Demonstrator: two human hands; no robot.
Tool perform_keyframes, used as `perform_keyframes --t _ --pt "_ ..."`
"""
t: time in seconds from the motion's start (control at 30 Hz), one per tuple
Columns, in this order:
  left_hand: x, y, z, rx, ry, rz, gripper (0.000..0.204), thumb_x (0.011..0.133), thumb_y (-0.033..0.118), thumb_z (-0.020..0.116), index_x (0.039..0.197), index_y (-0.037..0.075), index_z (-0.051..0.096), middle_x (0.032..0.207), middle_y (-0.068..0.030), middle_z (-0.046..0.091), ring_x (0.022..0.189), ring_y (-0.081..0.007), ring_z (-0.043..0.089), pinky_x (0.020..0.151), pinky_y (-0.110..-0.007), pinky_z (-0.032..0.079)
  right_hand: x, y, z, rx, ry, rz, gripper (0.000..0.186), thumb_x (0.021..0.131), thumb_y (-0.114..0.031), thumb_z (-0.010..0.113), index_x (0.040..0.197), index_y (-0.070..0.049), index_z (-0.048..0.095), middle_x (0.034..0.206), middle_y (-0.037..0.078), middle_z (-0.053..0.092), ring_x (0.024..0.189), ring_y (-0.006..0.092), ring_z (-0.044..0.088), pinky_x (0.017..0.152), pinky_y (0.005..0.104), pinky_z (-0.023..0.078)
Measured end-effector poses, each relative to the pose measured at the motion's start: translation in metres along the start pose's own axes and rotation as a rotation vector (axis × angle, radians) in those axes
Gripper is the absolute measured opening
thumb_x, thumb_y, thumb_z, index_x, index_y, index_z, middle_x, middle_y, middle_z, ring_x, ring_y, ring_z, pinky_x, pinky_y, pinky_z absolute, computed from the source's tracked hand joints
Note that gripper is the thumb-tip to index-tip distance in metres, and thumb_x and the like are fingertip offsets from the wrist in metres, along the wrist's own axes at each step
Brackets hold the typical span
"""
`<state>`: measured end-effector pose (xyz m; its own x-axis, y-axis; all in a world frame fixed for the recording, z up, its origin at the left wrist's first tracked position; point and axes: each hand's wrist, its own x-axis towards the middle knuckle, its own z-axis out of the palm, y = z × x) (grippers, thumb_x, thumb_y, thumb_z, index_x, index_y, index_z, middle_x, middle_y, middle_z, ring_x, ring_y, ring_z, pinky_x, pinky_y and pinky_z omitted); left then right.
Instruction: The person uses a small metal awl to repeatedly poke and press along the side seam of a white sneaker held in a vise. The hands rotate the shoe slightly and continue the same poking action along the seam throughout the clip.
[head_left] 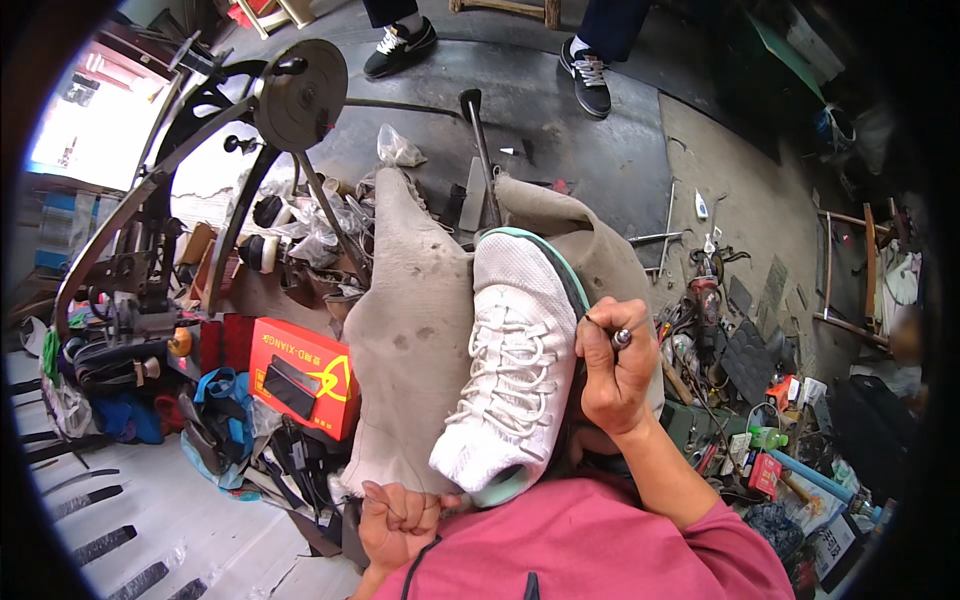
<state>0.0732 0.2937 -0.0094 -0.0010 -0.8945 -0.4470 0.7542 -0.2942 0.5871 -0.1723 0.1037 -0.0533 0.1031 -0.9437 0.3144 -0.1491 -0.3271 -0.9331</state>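
Observation:
A white lace-up sneaker (515, 360) with a mint-green edge on its sole lies on my lap, toe pointing away from me. My right hand (615, 370) is closed around a dark-handled awl (622, 338), whose rounded metal end sticks out of the fist. That fist rests against the right side of the shoe, by the sole edge; the awl's tip is hidden. Below the heel, to the left, my left hand (400, 520) has its fingers curled in. Whatever those fingers hold, if anything, cannot be made out.
A grey-brown cloth (415, 300) covers my legs. On the left stand a hand-wheel sewing machine (300, 95) and a red box (300, 380) with a black phone (290, 388) on it. Tools and a green bottle (768, 437) clutter the right. Another person's shoes (590, 80) are ahead.

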Motion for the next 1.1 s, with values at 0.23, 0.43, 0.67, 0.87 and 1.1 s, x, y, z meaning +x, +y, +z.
perform_keyframes --t 0.23,0.43,0.67,0.87,1.1 --pt "-0.018 -0.008 -0.010 -0.148 0.169 -0.073 0.062 0.117 0.052 0.034 0.066 0.017 0.034 0.059 0.0046 0.021 0.053 -0.0134 0.019 0.095 -0.050 0.050 0.006 0.002 0.003 -0.012 0.003 -0.060 0.008 0.108 0.002 0.052 0.109 -0.005 0.048 0.081 0.004 0.053 0.068 0.0113 0.048 0.063 0.0249 0.041" --pt "-0.018 -0.016 -0.011 -0.139 0.172 -0.014 0.061 0.117 0.051 0.035 0.066 0.016 0.034 0.058 0.0040 0.020 0.051 -0.0131 0.019 0.093 -0.050 0.053 0.003 0.006 0.004 0.031 0.091 -0.022 0.009 0.103 0.005 0.057 0.102 -0.002 0.051 0.071 0.004 0.053 0.061 0.0145 0.051 0.057 0.0287 0.042" --pt "-0.015 -0.013 -0.018 -0.183 0.241 0.011 0.060 0.117 0.048 0.034 0.068 0.014 0.038 0.056 -0.0001 0.027 0.049 -0.0168 0.025 0.095 -0.051 0.055 0.001 0.008 0.002 0.095 0.113 0.015 0.008 0.102 0.004 0.059 0.106 -0.002 0.055 0.074 0.005 0.059 0.061 0.0137 0.054 0.059 0.0275 0.045" --pt "-0.015 0.031 -0.102 -0.057 0.333 0.262 0.026 0.101 0.024 0.056 0.121 0.009 0.059 0.113 -0.0151 0.068 0.098 -0.0344 0.070 0.100 -0.060 0.057 0.005 -0.001 -0.008 0.277 0.083 0.231 0.003 0.105 -0.003 0.059 0.104 -0.003 0.056 0.075 0.001 0.061 0.065 0.0077 0.054 0.062 0.0248 0.044" --pt "-0.017 0.047 -0.082 1.581 0.648 0.655 0.028 0.099 0.004 0.063 0.126 -0.001 0.059 0.120 -0.0104 0.065 0.108 -0.0197 0.064 0.098 -0.030 0.049 0.012 -0.008 -0.022 0.577 0.032 0.371 0.006 0.109 -0.010 0.056 0.106 -0.004 0.054 0.083 0.002 0.064 0.066 0.0047 0.049 0.062 0.0209 0.041"
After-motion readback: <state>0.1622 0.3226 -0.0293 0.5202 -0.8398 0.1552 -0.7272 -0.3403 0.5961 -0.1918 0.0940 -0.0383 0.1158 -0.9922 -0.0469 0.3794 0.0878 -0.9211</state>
